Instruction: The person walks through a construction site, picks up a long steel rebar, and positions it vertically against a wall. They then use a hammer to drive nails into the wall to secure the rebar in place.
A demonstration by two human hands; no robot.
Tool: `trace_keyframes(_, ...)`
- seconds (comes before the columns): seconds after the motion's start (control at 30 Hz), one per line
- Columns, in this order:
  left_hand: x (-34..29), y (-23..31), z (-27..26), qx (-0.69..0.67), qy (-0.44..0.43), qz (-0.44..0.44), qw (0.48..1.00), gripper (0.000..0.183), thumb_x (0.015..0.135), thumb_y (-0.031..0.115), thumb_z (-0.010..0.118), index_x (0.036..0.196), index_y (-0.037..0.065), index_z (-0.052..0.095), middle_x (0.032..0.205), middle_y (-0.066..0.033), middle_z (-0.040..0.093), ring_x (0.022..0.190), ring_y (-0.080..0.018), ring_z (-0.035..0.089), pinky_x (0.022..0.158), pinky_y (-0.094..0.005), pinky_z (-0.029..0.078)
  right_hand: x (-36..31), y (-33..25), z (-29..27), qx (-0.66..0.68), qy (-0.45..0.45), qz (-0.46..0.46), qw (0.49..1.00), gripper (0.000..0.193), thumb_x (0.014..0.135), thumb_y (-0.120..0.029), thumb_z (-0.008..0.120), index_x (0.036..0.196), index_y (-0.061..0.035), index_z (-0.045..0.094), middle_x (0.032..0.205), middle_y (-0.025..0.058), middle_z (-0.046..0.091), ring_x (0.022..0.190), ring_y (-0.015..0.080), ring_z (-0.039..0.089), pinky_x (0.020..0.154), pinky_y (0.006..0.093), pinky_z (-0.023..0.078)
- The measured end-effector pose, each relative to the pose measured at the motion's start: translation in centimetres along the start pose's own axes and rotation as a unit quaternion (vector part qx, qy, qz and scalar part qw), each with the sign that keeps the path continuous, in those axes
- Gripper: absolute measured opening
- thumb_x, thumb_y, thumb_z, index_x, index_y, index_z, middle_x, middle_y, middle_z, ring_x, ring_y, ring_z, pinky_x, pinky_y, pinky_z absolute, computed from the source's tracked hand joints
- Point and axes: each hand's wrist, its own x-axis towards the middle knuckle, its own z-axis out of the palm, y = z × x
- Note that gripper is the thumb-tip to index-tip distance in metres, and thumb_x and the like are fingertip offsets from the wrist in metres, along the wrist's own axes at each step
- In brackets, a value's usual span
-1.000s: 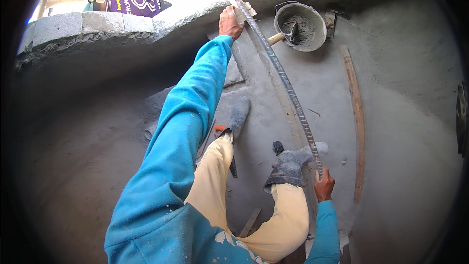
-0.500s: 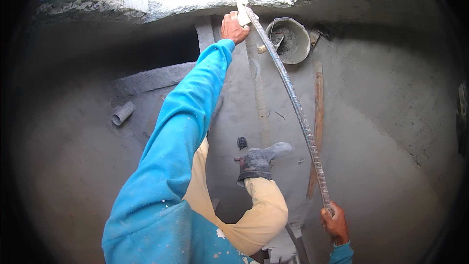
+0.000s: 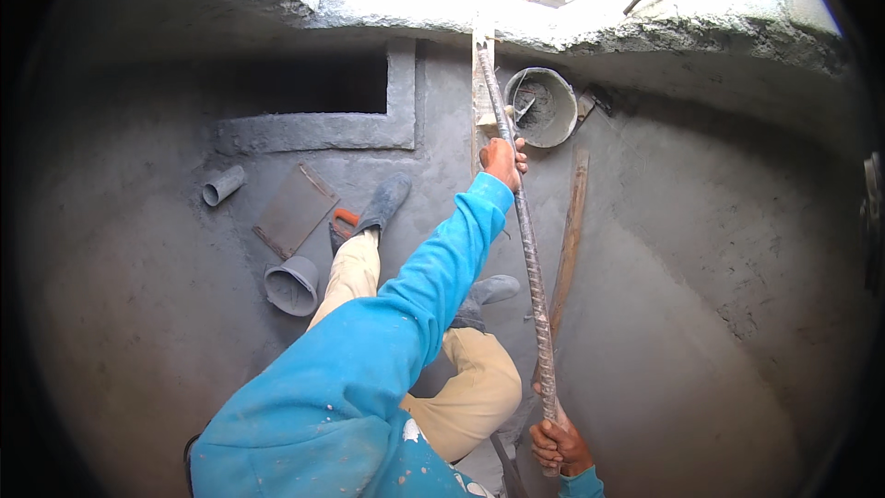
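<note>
A long ribbed steel bar stretches from the wall's rough rim almost to the lower edge of the view. My left hand is closed round its upper part, just below the mortar bucket. Further down, my right hand grips the bar near its lower end, fingers wrapped round it. Behind the bar's top is a pale wooden strip, running down from the rim. Beside my left hand stands the bucket, with grey mortar and a trowel in it.
A brown wooden stick lies right of the bar. Towards the left are a rectangular opening with a raised border, a pipe stub, a flat board, an orange-handled tool by my boot and a small grey bucket.
My left hand has come down from the pale piece at the rim onto the bar. My right hand and the bar's lower end have shifted left. The view has shifted, showing more at the left.
</note>
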Motion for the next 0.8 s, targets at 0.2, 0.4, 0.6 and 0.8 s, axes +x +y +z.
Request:
trace_keyframes(0.2, 3.0, -2.0, -1.3, 0.314, 0.056, 0.145, 0.936, 0.048, 0.094, 0.044, 0.045, 0.110, -0.001, 0.054, 0.093, -0.0182, 0.066, 0.075, -0.0301, 0.062, 0.064, -0.0414, 0.049, 4.0, 1.6, -0.3, -0.224, 0.150, -0.052, 0.962, 0.028, 0.097, -0.032, 0.054, 0.108, -0.0088, 0.044, 0.061, -0.0019, 0.037, 0.044, 0.0069, 0.033, 0.039, 0.0229, 0.030)
trace_keyframes(0.4, 1.7, -2.4, -0.7, 0.509, 0.147, 0.231, 0.816, 0.038, 0.089, 0.033, 0.057, 0.107, 0.000, 0.058, 0.090, -0.0190, 0.066, 0.085, -0.0305, 0.066, 0.075, -0.0418, 0.051, 4.7, 3.1, 1.5, -0.246, 0.223, -0.040, 0.943, 0.041, 0.094, -0.046, 0.056, 0.081, -0.0096, 0.043, 0.055, -0.0038, 0.033, 0.043, 0.0072, 0.033, 0.037, 0.0236, 0.027)
trace_keyframes(0.6, -0.9, -2.0, 0.3, 0.496, 0.123, 0.216, 0.832, 0.039, 0.088, 0.032, 0.058, 0.111, 0.000, 0.055, 0.090, -0.0186, 0.066, 0.081, -0.0310, 0.066, 0.073, -0.0422, 0.051, 3.8, 2.8, 1.5, -0.195, 0.218, -0.027, 0.956, 0.040, 0.094, -0.045, 0.057, 0.080, -0.0099, 0.044, 0.056, -0.0043, 0.035, 0.042, 0.0062, 0.035, 0.035, 0.0233, 0.026)
trace_keyframes(0.8, -2.6, -3.1, 0.6, 0.481, 0.131, 0.211, 0.841, 0.039, 0.090, 0.029, 0.056, 0.114, -0.002, 0.051, 0.108, -0.0250, 0.063, 0.103, -0.0398, 0.061, 0.089, -0.0450, 0.046, 2.9, 2.0, -1.7, -0.182, 0.183, 0.010, 0.966, 0.040, 0.094, -0.044, 0.058, 0.079, -0.0094, 0.045, 0.056, -0.0035, 0.036, 0.043, 0.0061, 0.035, 0.036, 0.0227, 0.025)
